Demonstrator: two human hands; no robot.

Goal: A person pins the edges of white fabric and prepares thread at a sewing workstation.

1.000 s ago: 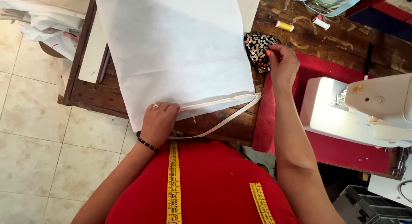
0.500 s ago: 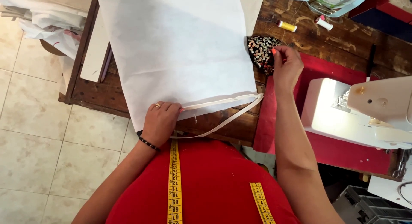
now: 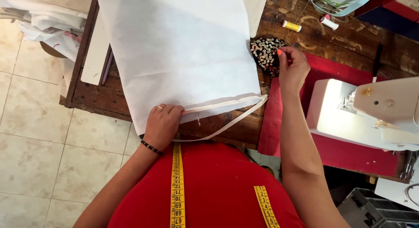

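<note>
The left hand [image 3: 163, 123] presses flat on the near edge of the white fabric [image 3: 183, 49], fingers spread over the hem, gripping nothing. A white strap [image 3: 227, 127] loops from that edge over the wooden table [image 3: 218, 127]. The right hand [image 3: 293, 71] pinches the sequined pincushion [image 3: 264, 53], which lies just beside the fabric's right side, at the edge of a red cloth [image 3: 323, 66]. A white sewing machine [image 3: 366, 114] stands to the right. A yellow tape [image 3: 176, 184] hangs over the red shirt.

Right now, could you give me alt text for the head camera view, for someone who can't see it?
Seen from above, a person's left hand presses the near edge of a white fabric sheet on a wooden table, while the right hand touches a sequined pincushion. A white sewing machine stands to the right.
</note>
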